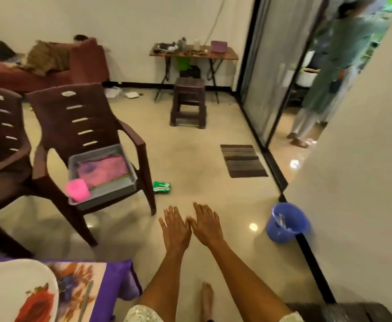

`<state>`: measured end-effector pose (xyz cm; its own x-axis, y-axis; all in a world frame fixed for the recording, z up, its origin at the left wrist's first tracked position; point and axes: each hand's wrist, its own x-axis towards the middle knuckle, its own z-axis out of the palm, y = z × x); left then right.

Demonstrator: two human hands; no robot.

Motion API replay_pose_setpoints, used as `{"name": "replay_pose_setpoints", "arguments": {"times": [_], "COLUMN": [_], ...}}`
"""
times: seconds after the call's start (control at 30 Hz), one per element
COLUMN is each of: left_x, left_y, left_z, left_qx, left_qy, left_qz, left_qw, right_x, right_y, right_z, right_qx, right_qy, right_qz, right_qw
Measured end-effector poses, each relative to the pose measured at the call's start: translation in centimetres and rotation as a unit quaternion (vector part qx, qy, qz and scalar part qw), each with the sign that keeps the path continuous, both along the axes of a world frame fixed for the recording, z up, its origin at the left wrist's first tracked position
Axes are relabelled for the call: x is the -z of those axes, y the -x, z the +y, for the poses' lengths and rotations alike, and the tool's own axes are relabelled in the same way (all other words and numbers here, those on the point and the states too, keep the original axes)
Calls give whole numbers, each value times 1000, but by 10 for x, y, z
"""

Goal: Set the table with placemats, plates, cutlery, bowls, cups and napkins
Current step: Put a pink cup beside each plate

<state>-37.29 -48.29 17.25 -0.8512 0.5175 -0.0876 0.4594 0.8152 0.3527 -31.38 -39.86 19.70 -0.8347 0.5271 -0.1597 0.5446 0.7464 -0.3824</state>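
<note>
Both hands reach forward over the shiny floor, palms down. The left hand (176,228) and the right hand (206,223) lie side by side with thumbs almost touching, and each grip is fully open: fingers straight, slightly spread, holding nothing.

Below and to the left of the left hand, at the bottom corner of the view, the table (118,278) shows only as a corner covered in purple cloth. On it lies a floral placemat (74,283), and on that a white plate (16,289) with a red flower print, cut off by the frame's edge. A thin pale piece of cutlery (85,298) lies just right of the plate; its type is too blurred to tell.

Up and to the left of the hands stands a brown plastic chair (85,126) with a grey tray (111,194) on its seat. In the tray are a pink folded cloth (102,168) and, at the near corner, a bright pink cup (77,189); what lies under the cloth is hidden. A second chair (2,140) beside it is cropped on the left.

A small green packet (162,187) lies on the floor just ahead of the hands. To the right of the right hand stands a blue bucket (285,223) whose contents are unclear. Beyond the glass door, a person in green (329,73) stands blurred and partly cut off.
</note>
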Motion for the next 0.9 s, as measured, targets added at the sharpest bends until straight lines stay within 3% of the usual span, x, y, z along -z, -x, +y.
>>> {"name": "replay_pose_setpoints", "arguments": {"times": [0.23,0.4,0.47,0.6,0.7,0.8,0.9], "left_x": [11,9,26,49,79,99,114], "left_y": [128,205,254,295,346,393,431], "left_z": [37,34,27,12,-14,-48,-84], "left_qx": [-161,-277,-363,-411,-482,-527,-526], "left_qy": [-32,-95,-117,-134,-145,-128,-108], "left_qz": [-32,-28,-50,-33,-38,-82,-124], "left_qw": [986,956,923,901,864,836,834], "right_x": [20,17,30,36,55,72,93], "right_y": [150,237,298,351,418,478,524], "right_z": [52,55,50,39,20,-8,-33], "right_qx": [-107,-187,-234,-261,-307,-343,-371], "right_qy": [37,47,60,71,68,87,95], "right_qz": [-16,-26,-54,-60,-88,-105,-145], "right_qw": [994,981,969,961,945,929,912]}}
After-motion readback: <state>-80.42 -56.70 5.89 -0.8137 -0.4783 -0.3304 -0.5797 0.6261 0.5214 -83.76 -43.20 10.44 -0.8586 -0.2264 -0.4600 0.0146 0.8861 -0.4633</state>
